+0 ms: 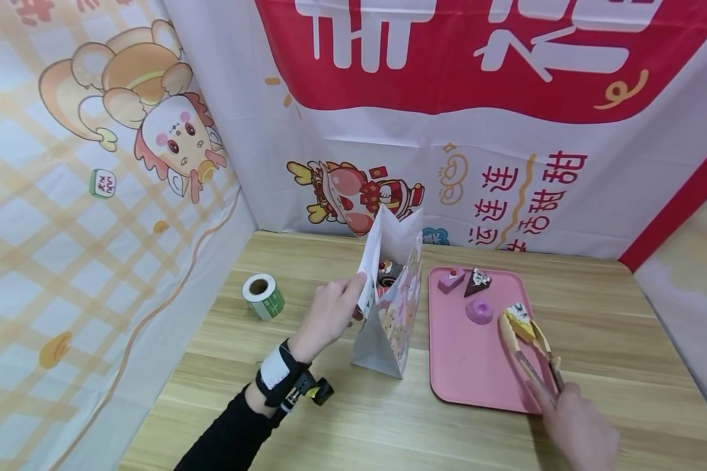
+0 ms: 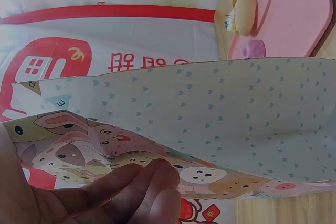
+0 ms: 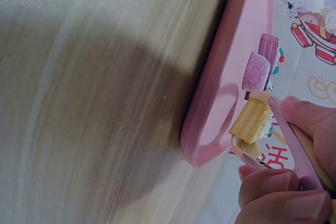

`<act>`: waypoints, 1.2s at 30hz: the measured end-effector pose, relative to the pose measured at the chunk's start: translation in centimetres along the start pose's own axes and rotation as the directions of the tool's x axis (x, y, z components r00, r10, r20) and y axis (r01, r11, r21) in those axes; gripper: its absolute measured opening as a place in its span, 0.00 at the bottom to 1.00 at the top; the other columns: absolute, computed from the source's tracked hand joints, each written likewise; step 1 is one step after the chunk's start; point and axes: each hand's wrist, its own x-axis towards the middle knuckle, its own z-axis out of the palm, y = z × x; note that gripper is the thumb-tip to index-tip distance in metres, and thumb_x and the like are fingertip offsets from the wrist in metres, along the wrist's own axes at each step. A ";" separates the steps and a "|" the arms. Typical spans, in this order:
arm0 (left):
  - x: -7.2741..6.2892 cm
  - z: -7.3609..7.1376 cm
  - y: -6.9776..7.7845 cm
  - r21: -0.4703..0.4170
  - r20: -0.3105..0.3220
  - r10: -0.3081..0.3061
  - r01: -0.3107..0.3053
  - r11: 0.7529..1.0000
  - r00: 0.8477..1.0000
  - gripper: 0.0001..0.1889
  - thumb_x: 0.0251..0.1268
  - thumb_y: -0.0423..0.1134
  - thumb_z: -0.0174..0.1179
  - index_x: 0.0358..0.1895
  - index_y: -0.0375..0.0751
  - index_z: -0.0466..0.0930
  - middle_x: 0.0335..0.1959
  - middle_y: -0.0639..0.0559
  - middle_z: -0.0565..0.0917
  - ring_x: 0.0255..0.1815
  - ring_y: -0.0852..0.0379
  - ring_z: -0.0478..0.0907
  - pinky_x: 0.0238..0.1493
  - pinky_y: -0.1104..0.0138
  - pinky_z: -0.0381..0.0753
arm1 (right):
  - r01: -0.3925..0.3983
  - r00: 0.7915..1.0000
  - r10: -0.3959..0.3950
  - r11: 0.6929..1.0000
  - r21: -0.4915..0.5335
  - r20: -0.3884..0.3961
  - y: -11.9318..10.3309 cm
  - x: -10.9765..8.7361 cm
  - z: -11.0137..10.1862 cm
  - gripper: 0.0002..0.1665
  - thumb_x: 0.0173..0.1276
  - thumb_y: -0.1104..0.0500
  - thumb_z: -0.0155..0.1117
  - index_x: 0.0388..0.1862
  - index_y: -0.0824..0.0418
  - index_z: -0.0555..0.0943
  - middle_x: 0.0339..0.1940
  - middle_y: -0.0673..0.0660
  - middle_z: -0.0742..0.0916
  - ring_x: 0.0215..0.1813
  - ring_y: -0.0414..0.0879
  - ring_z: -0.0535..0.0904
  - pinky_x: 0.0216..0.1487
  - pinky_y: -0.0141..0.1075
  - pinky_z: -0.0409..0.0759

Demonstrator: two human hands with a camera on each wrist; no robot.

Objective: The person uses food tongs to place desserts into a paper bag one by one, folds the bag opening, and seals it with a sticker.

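Note:
My left hand point(image 1: 328, 313) pinches the near-left rim of an upright paper gift bag point(image 1: 402, 314) printed with cartoon animals. Its mouth gapes, and small toy cakes point(image 1: 387, 278) show inside. With my right hand point(image 1: 582, 426) I grip a pair of tongs point(image 1: 509, 337) with cream-coloured tips. Between those tips sits a yellow cake slice point(image 3: 251, 120) with white topping, over the right side of the pink tray point(image 1: 465, 376). Also on the tray are a purple ring-shaped sweet point(image 1: 480, 312), a pink cake piece point(image 1: 450, 281) and a dark cake wedge point(image 1: 478, 282).
A roll of green-and-white labels point(image 1: 264, 297) stands on the wooden table point(image 1: 330, 418), left of the bag. Printed cloth point(image 1: 353, 131) hangs behind the table, and more cloth covers both sides.

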 end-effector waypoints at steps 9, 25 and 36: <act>0.1 0.0 -0.1 0.010 -0.002 0.004 -0.004 1.000 1.000 0.33 0.75 0.64 0.38 0.39 0.40 0.84 0.25 0.49 0.82 0.24 0.52 0.80 0.24 0.60 0.80 | -0.038 0.999 0.038 0.999 0.009 0.016 -0.1 0.2 -0.3 0.52 0.66 0.20 0.34 0.37 0.72 0.68 0.21 0.65 0.77 0.23 0.60 0.77 0.19 0.51 0.70; 0.2 0.0 -0.1 0.016 -0.001 0.015 -0.015 1.000 1.000 0.32 0.75 0.63 0.38 0.41 0.39 0.84 0.26 0.49 0.82 0.24 0.52 0.80 0.24 0.60 0.80 | 0.005 0.995 -0.001 0.999 0.042 -0.095 -1.1 -0.4 -1.4 0.49 0.68 0.24 0.42 0.40 0.73 0.69 0.23 0.69 0.79 0.25 0.64 0.79 0.18 0.52 0.70; 0.1 -0.1 -0.2 0.010 0.000 0.018 -0.018 1.000 1.000 0.33 0.75 0.64 0.38 0.41 0.39 0.84 0.27 0.49 0.83 0.25 0.52 0.80 0.25 0.60 0.80 | 0.031 0.991 -0.028 0.999 0.015 -0.132 -3.4 -1.0 -3.3 0.46 0.67 0.23 0.43 0.36 0.69 0.70 0.19 0.61 0.75 0.20 0.55 0.73 0.16 0.47 0.66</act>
